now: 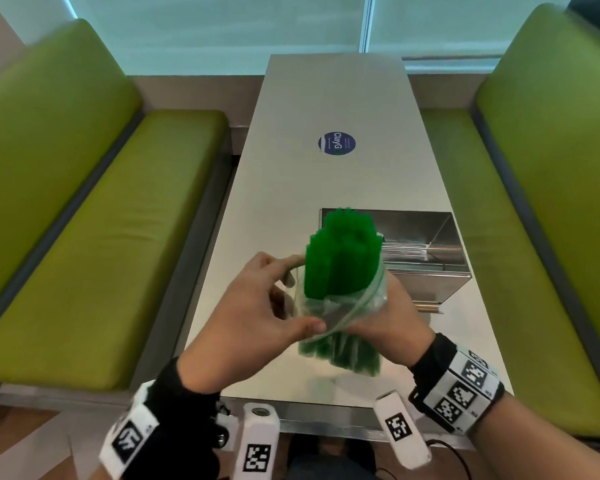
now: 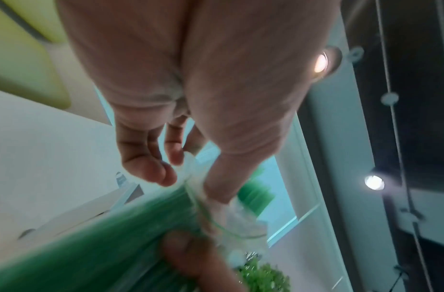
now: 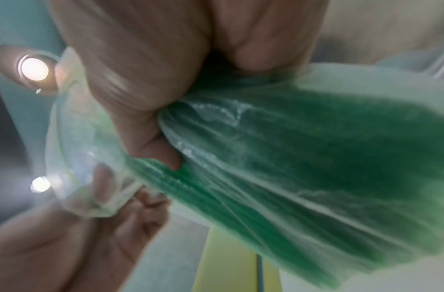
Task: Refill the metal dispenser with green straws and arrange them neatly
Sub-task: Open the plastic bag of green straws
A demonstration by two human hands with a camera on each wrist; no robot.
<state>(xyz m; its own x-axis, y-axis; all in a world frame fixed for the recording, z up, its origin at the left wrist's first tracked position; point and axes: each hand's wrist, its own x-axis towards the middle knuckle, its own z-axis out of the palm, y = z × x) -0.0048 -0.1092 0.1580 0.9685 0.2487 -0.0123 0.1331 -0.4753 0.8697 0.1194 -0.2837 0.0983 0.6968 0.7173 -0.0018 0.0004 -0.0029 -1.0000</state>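
My right hand [image 1: 392, 318] is wrapped round the middle of the green straws [image 1: 340, 258] through the clear bag [image 1: 329, 306], held up over the worktop [image 1: 291, 188] just in front of the open metal dispenser [image 1: 426, 251]. My left hand [image 1: 253, 317] pinches the bag's rim, peeling it down. Straws look light and stiff but loose and slick, so I judge they'd fan out; best to grip mid-bundle, firm. Bag is soft and crinkly.
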